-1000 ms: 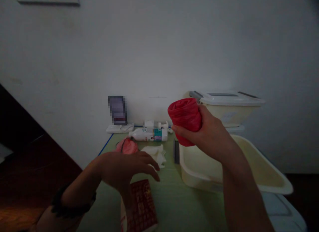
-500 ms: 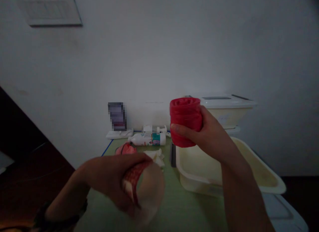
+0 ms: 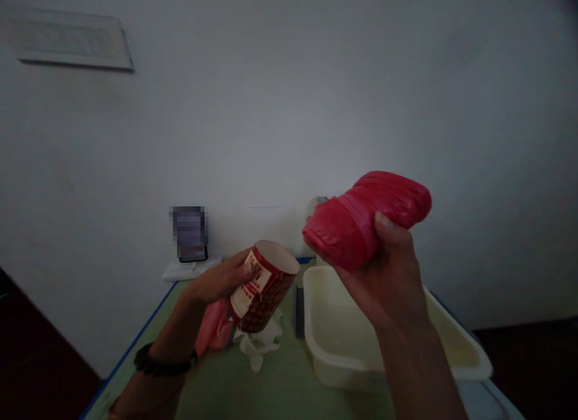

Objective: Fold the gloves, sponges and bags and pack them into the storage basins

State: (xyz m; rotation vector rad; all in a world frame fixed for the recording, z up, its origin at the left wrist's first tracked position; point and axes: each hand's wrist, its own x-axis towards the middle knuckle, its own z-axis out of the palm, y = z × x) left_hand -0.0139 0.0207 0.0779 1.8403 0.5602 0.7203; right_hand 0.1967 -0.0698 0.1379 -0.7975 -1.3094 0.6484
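My left hand (image 3: 217, 283) is closed around a red paper tube (image 3: 273, 290) with pale printed lettering. The tube leans to the right, its pale inside showing at the upper opening. Higher up and to the right, my right hand (image 3: 391, 287) grips a roll of red plastic film or bags (image 3: 383, 197) that lies sideways over the palm, thumb along its near side. Tube and roll are apart. Below the tube, a pink cloth-like bundle (image 3: 214, 327) and a crumpled white thing (image 3: 259, 348) lie on the table.
A cream basin (image 3: 313, 348) stands on the green table (image 3: 266, 390) under my right hand. At the back left, a phone (image 3: 189, 233) is propped on a white base (image 3: 180, 269). The wall (image 3: 289, 125) rises behind, bearing a pale panel (image 3: 76, 41).
My right hand has turned the red roll from upright to sideways. My left hand has raised the tube and turned it, so its printed side shows. The white bottle is now hidden.
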